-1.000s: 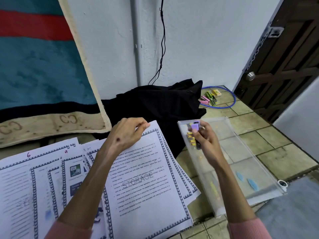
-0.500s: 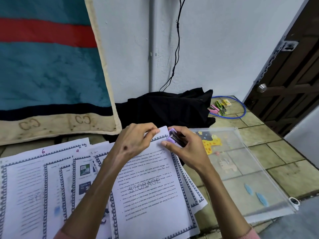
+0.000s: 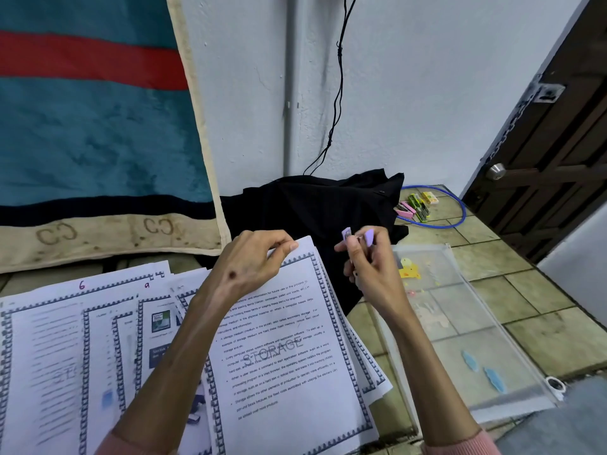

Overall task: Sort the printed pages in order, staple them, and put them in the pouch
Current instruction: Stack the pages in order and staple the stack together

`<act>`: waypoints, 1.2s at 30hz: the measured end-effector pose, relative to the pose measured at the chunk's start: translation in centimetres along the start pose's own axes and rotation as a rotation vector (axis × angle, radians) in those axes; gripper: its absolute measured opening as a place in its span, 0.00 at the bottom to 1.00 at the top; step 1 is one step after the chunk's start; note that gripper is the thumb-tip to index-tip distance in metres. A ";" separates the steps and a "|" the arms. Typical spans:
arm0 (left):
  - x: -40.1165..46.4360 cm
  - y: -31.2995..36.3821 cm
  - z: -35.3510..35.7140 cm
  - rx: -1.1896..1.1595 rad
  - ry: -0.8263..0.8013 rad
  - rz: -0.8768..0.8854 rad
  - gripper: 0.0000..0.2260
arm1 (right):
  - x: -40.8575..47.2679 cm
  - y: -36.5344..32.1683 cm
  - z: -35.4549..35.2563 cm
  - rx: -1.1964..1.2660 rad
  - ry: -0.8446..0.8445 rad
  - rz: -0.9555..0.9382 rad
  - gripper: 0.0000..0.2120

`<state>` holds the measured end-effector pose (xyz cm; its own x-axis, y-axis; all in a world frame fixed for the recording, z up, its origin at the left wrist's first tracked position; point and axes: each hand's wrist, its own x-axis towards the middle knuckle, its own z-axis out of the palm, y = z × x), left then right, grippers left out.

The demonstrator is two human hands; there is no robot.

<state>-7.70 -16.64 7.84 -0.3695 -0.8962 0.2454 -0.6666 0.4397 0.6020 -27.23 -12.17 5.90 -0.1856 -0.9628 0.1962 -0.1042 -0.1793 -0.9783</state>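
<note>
Printed pages [image 3: 289,349] lay fanned on the tiled floor [image 3: 538,336], their lower edges cut off by the frame. A clear pouch [image 3: 476,339] lay just right of them. The left hand [image 3: 253,261] pinched the top sheet's upper corner. The right hand [image 3: 371,267] held a small lilac stapler [image 3: 356,236], blurred and partly hidden by fingers.

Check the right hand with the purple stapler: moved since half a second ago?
Yes. The right hand with the purple stapler has pulled right, off the top corner of the STORAGE page, and is now over the black cloth.
</note>
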 end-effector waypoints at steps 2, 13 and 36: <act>0.1 0.1 0.0 0.005 -0.004 0.000 0.10 | 0.0 0.6 -0.1 -0.197 -0.114 0.009 0.07; 0.2 0.7 0.2 0.098 0.000 0.008 0.12 | -0.9 -0.4 0.7 -0.592 -0.290 -0.130 0.27; -8.4 -5.8 2.0 -0.818 0.215 -0.724 0.23 | 1.2 1.5 1.7 -0.349 -0.039 -0.078 0.09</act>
<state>-2.02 -11.58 0.81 0.1066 -0.9519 -0.2873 -0.0226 -0.2912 0.9564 -25.91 -13.97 4.55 -0.1275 -0.9571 0.2601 -0.4453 -0.1791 -0.8773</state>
